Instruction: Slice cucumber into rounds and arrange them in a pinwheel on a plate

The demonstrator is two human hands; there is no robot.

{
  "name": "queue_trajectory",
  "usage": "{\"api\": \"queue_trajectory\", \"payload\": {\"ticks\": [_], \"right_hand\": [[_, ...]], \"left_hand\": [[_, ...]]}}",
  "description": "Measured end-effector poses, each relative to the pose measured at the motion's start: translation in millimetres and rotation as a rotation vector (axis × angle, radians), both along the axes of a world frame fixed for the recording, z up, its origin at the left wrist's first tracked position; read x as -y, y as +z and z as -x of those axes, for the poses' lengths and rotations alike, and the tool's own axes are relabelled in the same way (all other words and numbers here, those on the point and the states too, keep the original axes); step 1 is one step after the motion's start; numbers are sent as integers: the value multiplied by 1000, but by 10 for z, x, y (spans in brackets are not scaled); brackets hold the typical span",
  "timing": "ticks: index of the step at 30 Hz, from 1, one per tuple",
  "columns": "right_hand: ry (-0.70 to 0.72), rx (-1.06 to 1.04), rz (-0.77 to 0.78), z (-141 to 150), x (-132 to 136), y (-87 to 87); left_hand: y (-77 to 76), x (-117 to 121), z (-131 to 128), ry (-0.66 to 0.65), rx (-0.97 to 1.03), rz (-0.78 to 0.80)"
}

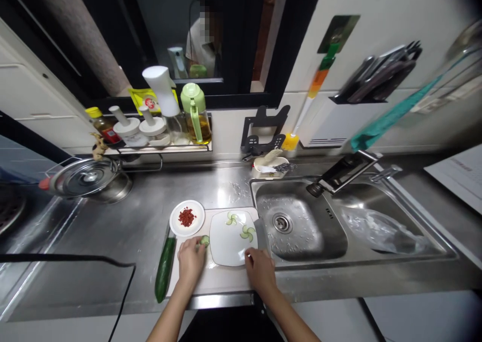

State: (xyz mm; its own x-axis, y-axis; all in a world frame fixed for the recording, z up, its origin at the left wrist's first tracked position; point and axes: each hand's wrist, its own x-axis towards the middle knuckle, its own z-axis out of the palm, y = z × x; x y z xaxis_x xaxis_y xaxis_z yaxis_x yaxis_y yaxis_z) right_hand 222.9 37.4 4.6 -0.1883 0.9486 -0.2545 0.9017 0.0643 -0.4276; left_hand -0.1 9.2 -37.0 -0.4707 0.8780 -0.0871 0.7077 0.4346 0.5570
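On a pale cutting board (222, 284) lies a white squarish plate (228, 244) bearing curved cucumber slices (247, 233) arranged in two pinwheels. My left hand (191, 261) is at the plate's left side, its fingers closed on a few cucumber slices (204, 240) on the board. Over the plate's lower right corner, my right hand (260, 270) has its fingers curled in a pinch; whatever they hold is hidden. A small round plate (173, 220) with chopped red pieces (186, 216) sits at the upper left. A length of green cucumber (164, 270) lies along the board's left edge.
A double sink (309, 231) with a black faucet (327, 174) is at right, a plastic bag (380, 229) in its far basin. A lidded steel pot (109, 186) stands left. Bottles and jars fill a wall shelf (165, 150). A black cable (75, 257) crosses the left counter.
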Motion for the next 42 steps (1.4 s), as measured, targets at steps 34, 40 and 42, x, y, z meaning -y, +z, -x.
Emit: {"api": "queue_trajectory", "payload": {"ticks": [34,40,42], "right_hand": [[79,-21,-17,132,99,-122],[118,-210,-57,167,-43,-175],[136,-303,-71,206,-117,-187]], "left_hand": [[-85,-12,-48,113,163,3],[29,-46,-48,83,560,-55],[58,-78,-90,25,682,-34]]}}
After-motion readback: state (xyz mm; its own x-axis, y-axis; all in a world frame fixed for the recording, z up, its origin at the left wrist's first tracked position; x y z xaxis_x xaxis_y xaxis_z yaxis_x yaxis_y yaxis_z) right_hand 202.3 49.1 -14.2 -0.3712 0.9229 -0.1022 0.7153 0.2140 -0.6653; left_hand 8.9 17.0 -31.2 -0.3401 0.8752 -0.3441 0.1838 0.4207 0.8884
